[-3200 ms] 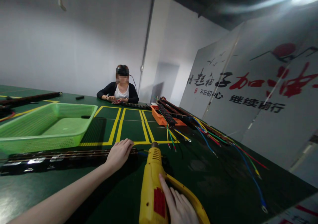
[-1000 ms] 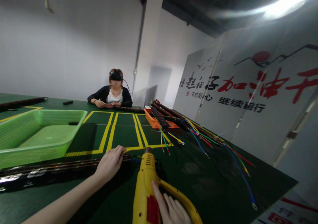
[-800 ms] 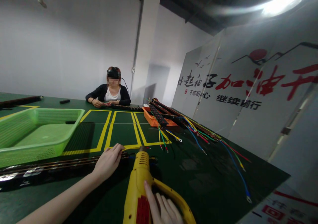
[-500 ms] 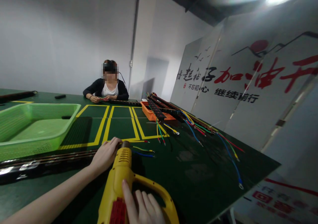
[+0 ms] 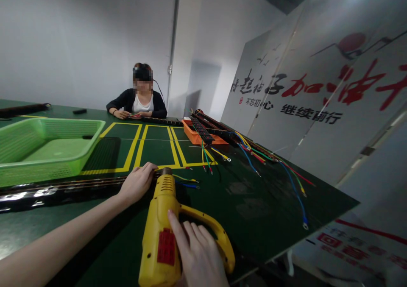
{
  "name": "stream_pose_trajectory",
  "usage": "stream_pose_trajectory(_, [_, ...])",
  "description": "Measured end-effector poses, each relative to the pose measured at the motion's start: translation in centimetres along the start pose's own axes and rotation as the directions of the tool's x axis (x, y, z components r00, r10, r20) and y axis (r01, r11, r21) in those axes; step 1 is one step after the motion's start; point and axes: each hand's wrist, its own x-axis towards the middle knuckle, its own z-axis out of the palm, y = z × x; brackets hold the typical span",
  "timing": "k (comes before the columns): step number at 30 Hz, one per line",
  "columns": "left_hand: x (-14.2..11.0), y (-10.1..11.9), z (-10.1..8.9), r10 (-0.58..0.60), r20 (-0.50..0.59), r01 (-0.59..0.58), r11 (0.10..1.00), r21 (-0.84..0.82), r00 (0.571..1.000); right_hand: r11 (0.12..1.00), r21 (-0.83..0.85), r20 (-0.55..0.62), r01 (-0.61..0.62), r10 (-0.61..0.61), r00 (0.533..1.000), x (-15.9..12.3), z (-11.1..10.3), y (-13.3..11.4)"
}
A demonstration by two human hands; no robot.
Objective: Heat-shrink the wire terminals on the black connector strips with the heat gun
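Observation:
My right hand (image 5: 199, 246) is wrapped round the handle of a yellow heat gun (image 5: 159, 219), its index finger lying along the body above a red vent. The nozzle points forward, close to my left hand (image 5: 140, 180). That hand is closed at the end of a long black wrapped wire harness (image 5: 63, 191), which runs off to the left. Beyond the fingers, yellow-green and blue wires (image 5: 189, 185) with terminals stick out to the right past the nozzle. The exact grip of the left fingertips is partly hidden.
A green plastic basket (image 5: 85, 151) stands at left. An orange basket (image 5: 190, 132) holds several harnesses, their coloured wires (image 5: 248, 151) spreading to the right. Yellow tape (image 5: 136, 147) marks the green table. Across it sits a person (image 5: 141, 102) with hands on the table.
The view has tilted down slightly. The heat gun and my right hand have shifted a little right, its nozzle now slightly farther from my left hand, which keeps its hold.

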Motion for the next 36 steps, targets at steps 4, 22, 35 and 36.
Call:
stream_pose_trajectory(4, [0.0,0.0,0.0,0.003,-0.01,-0.003,1.0,-0.001,1.0,0.995,0.054,0.033,-0.08,0.078,0.996,-0.3,-0.9,0.8])
stream_pose_trajectory(22, [0.0,0.1,-0.2,0.017,0.003,-0.017,1.0,0.023,1.0,0.981,-0.028,0.04,-0.192,0.193,0.98,-1.2,-1.3,1.9])
stream_pose_trajectory(35, [0.0,-0.1,-0.3,0.028,0.047,-0.027,1.0,-0.008,0.999,0.993,0.072,-0.018,-0.094,0.096,0.995,0.3,-0.5,-3.0])
stream_pose_trajectory(36, [-0.1,0.0,-0.4,0.032,0.053,-0.031,0.999,-0.015,0.998,0.992,0.088,-0.022,-0.089,0.091,0.996,0.3,-0.3,-3.1])
